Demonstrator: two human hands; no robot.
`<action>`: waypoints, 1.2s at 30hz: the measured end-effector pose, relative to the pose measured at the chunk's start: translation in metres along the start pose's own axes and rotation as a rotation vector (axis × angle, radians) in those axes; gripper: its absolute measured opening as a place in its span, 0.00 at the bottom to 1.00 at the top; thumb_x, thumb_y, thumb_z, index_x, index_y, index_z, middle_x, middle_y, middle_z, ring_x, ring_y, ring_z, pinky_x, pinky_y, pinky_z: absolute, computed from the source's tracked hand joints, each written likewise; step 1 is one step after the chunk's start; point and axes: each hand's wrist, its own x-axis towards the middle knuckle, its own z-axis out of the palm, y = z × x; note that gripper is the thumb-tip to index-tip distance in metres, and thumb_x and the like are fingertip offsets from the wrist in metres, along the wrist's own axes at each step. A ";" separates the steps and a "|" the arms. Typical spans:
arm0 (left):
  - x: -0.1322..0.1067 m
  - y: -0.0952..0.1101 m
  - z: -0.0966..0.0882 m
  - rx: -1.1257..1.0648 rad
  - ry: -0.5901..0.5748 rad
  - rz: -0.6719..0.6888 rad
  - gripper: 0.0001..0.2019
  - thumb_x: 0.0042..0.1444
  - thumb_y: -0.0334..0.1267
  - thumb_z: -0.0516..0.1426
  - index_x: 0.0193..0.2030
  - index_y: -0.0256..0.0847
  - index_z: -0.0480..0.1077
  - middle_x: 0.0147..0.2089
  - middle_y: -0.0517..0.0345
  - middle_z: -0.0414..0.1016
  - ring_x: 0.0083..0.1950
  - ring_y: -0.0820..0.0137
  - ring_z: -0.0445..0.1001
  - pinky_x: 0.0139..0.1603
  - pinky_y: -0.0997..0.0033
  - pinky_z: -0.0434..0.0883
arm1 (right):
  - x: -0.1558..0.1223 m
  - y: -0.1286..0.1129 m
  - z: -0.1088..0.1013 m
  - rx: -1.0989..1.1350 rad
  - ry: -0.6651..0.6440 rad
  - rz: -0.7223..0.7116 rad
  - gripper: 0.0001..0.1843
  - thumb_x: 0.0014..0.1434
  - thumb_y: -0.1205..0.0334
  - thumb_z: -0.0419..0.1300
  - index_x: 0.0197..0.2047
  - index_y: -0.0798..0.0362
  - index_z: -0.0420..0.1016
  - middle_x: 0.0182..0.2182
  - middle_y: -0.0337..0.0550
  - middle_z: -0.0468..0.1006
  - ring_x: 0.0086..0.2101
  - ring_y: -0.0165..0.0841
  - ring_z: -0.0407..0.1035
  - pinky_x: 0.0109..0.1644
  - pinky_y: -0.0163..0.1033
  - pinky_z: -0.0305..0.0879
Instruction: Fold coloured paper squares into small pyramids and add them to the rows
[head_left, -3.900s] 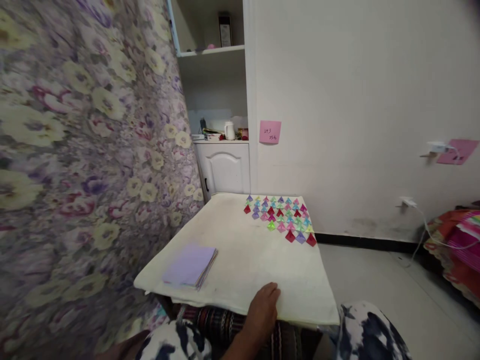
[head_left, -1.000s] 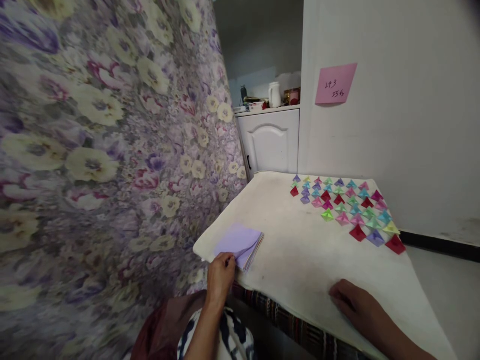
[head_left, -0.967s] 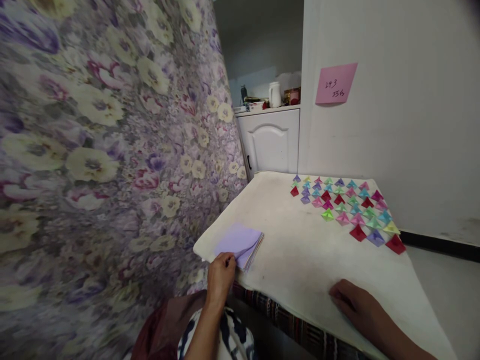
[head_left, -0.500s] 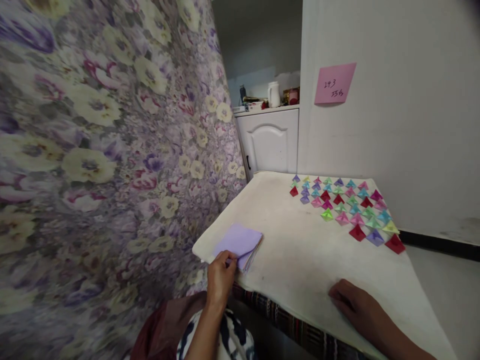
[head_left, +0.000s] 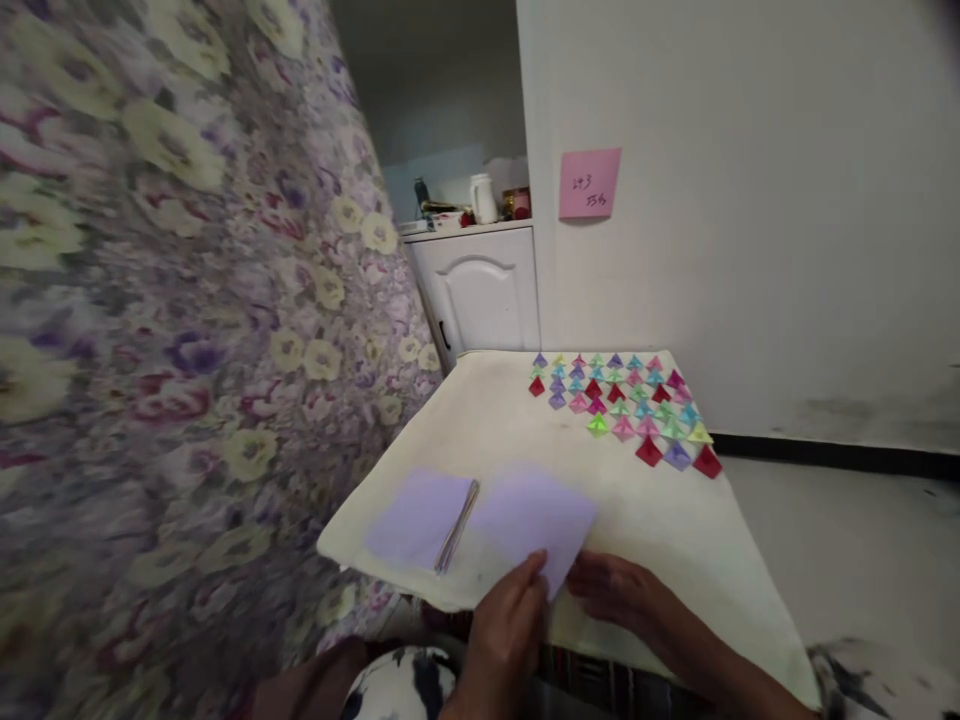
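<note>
A single lilac paper sheet (head_left: 534, 520) lies on the cream table (head_left: 495, 420) in front of me. My left hand (head_left: 504, 630) pinches its near corner, fingers closed on the edge. My right hand (head_left: 619, 590) touches the same corner from the right, fingers curled against the paper. A stack of lilac paper (head_left: 420, 505) lies just left of the sheet. At the table's far right corner stand rows of small folded paper shapes (head_left: 622, 405) in red, pink, green, blue and purple.
A flowered curtain (head_left: 165, 300) hangs close on the left. A white cabinet (head_left: 480, 290) with a jug and jars stands behind the table. A pink note (head_left: 589, 183) is stuck on the white wall. Bare floor (head_left: 840, 540) lies to the right.
My left hand has drawn one sheet off the stack and brought it to the middle of the near edge. My right hand has slid left to meet it. The view has shifted.
</note>
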 end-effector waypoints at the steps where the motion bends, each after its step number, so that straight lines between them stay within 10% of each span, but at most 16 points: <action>1: 0.004 0.005 0.006 -0.019 -0.011 0.047 0.15 0.54 0.24 0.52 0.49 0.36 0.65 0.50 0.41 0.72 0.52 0.65 0.71 0.48 0.67 0.72 | -0.001 -0.003 0.003 0.068 -0.012 -0.036 0.34 0.46 0.40 0.61 0.51 0.54 0.69 0.48 0.53 0.73 0.49 0.43 0.66 0.53 0.48 0.58; 7: 0.022 0.029 0.034 -0.152 -0.154 0.138 0.18 0.56 0.28 0.52 0.54 0.40 0.64 0.48 0.44 0.74 0.36 0.67 0.75 0.34 0.69 0.74 | 0.001 -0.011 -0.007 0.342 0.202 -0.221 0.23 0.45 0.54 0.67 0.43 0.57 0.74 0.36 0.51 0.79 0.41 0.44 0.71 0.45 0.47 0.65; 12: 0.032 0.042 0.036 -0.354 -0.290 0.006 0.20 0.54 0.28 0.52 0.55 0.43 0.63 0.56 0.42 0.67 0.48 0.61 0.72 0.44 0.64 0.71 | -0.002 -0.019 -0.018 0.327 0.251 -0.312 0.21 0.48 0.56 0.64 0.45 0.57 0.73 0.38 0.51 0.78 0.41 0.44 0.71 0.42 0.45 0.67; 21: 0.056 0.035 0.028 -0.621 0.098 -0.568 0.10 0.57 0.35 0.51 0.45 0.43 0.67 0.46 0.50 0.69 0.44 0.65 0.70 0.42 0.67 0.67 | -0.009 -0.028 -0.028 0.251 0.285 -0.349 0.22 0.48 0.58 0.64 0.47 0.56 0.73 0.40 0.49 0.78 0.44 0.44 0.70 0.46 0.46 0.65; 27: 0.065 0.032 0.038 -1.093 0.036 -0.954 0.16 0.56 0.44 0.52 0.50 0.40 0.65 0.48 0.50 0.72 0.48 0.64 0.70 0.47 0.67 0.67 | -0.013 -0.025 -0.026 0.165 0.216 -0.267 0.19 0.47 0.58 0.65 0.43 0.56 0.74 0.39 0.49 0.79 0.43 0.43 0.70 0.46 0.45 0.65; 36: 0.063 0.027 0.042 -1.473 0.059 -1.084 0.15 0.47 0.41 0.60 0.41 0.38 0.67 0.38 0.53 0.77 0.37 0.66 0.76 0.36 0.71 0.70 | -0.012 -0.025 -0.034 0.072 0.163 -0.207 0.19 0.50 0.55 0.63 0.44 0.57 0.74 0.37 0.49 0.79 0.37 0.42 0.73 0.41 0.45 0.67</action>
